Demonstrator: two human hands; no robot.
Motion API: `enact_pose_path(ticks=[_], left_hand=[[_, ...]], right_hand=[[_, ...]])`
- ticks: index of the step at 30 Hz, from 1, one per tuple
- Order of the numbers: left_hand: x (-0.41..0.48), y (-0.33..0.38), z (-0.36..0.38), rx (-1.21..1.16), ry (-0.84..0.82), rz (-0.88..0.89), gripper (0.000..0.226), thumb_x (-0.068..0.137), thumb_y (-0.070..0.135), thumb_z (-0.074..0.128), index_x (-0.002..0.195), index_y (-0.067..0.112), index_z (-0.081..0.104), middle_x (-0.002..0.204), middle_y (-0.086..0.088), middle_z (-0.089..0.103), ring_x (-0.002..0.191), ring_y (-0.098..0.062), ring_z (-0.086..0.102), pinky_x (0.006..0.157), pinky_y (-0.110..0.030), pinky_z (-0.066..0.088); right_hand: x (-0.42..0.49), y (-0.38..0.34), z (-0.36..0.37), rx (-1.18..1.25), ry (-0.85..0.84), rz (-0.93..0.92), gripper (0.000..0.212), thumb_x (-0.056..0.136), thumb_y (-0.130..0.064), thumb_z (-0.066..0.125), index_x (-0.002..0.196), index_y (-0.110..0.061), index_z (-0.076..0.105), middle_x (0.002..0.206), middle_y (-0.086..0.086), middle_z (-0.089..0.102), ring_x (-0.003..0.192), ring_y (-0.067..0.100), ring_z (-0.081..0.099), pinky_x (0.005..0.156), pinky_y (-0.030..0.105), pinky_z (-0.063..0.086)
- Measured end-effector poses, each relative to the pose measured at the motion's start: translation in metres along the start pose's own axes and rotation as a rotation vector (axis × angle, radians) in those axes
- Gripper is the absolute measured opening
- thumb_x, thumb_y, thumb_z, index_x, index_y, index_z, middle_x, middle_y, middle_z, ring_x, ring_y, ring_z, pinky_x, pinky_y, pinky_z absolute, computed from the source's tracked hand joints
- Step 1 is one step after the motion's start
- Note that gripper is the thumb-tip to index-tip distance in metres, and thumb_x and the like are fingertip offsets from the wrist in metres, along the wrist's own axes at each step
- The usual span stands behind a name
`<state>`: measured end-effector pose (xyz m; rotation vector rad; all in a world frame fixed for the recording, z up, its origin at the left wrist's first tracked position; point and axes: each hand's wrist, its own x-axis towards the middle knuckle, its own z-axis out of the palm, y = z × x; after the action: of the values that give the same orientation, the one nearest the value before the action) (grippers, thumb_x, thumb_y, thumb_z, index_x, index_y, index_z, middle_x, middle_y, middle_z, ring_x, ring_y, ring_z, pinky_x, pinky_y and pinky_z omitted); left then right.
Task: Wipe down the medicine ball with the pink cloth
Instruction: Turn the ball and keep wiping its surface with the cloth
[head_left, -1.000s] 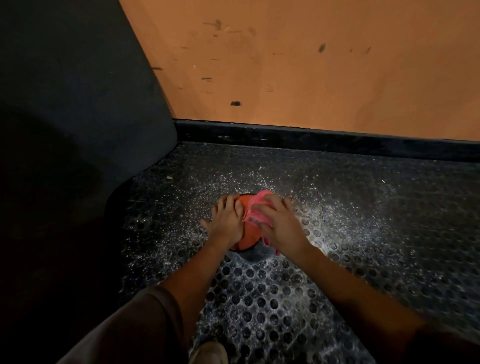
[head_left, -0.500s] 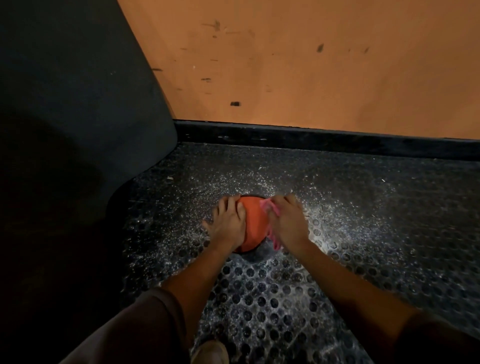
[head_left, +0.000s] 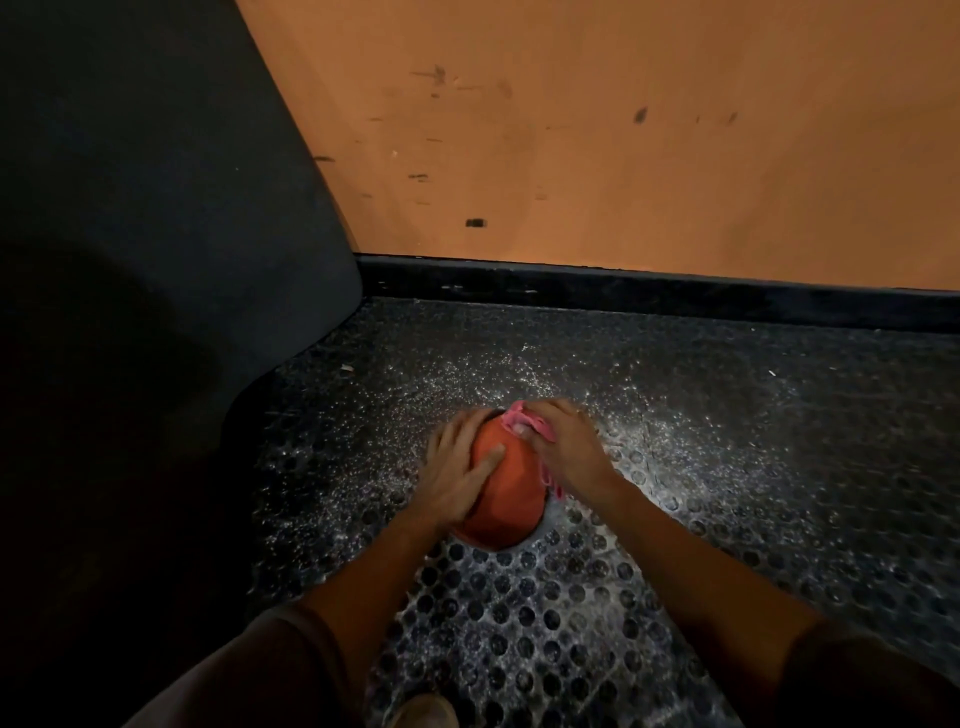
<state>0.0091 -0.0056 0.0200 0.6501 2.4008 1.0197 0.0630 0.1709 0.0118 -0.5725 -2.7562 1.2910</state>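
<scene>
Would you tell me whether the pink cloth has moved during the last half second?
Yes. The pink cloth gripped by the right hand has shifted up the orange medicine ball, toward the black baseboard.

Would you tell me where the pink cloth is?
Head view: the pink cloth is gripped by the right hand, against the upper right of the orange medicine ball.

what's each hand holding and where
Right hand grips the bunched pink cloth, pressed on the far top of the round orange medicine ball; left hand lies flat on its left side.
</scene>
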Motion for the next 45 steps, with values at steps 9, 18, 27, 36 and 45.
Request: enact_pose_path(ticks=[9,18,27,36,45], left_hand=[[0.001,-0.007,0.003,-0.037,-0.057,-0.019,0.084,0.074,0.067,0.061,0.146,0.046,0.024,0.155,0.014,0.012,0.142,-0.027,0.013,0.111,-0.062,0.026],[-0.005,-0.003,0.01,-0.054,-0.013,-0.006,0.101,0.067,0.074,0.063,0.15,0.036,0.019,0.157,0.012,0.014,0.144,-0.022,0.01,0.116,-0.056,0.02],[-0.002,0.005,0.009,-0.099,-0.016,-0.045,0.112,0.057,0.077,0.061,0.15,0.031,0.018,0.155,0.009,0.022,0.143,-0.022,0.014,0.113,-0.057,0.026],[-0.004,0.004,0.008,-0.091,-0.014,-0.038,0.11,0.06,0.078,0.058,0.151,0.031,0.017,0.156,0.009,0.02,0.143,-0.02,0.012,0.112,-0.06,0.025],[-0.006,0.006,0.009,-0.094,-0.003,-0.05,0.111,0.059,0.073,0.057,0.152,0.028,0.016,0.156,0.008,0.02,0.143,-0.021,0.012,0.113,-0.056,0.025]], right_hand=[[-0.008,-0.008,0.003,-0.007,0.046,-0.034,0.039,0.083,-0.057,0.06,0.113,-0.033,0.064,0.118,-0.011,0.05,0.11,0.019,0.045,0.087,0.036,0.048],[-0.006,-0.024,0.004,-0.142,0.084,-0.101,0.03,0.089,-0.044,0.061,0.112,-0.027,0.066,0.113,-0.01,0.05,0.107,0.013,0.039,0.078,0.028,0.041],[-0.012,-0.027,0.002,-0.226,0.084,-0.223,0.026,0.088,-0.038,0.064,0.111,-0.026,0.067,0.117,-0.009,0.051,0.109,0.014,0.036,0.082,0.028,0.042],[-0.019,-0.028,-0.006,-0.18,-0.014,-0.295,0.021,0.088,-0.029,0.065,0.108,-0.024,0.068,0.117,-0.014,0.049,0.11,0.008,0.032,0.086,0.019,0.032],[-0.017,-0.028,0.0,-0.248,0.045,-0.307,0.025,0.088,-0.03,0.063,0.112,-0.024,0.067,0.116,-0.01,0.052,0.109,0.013,0.039,0.079,0.025,0.04]])
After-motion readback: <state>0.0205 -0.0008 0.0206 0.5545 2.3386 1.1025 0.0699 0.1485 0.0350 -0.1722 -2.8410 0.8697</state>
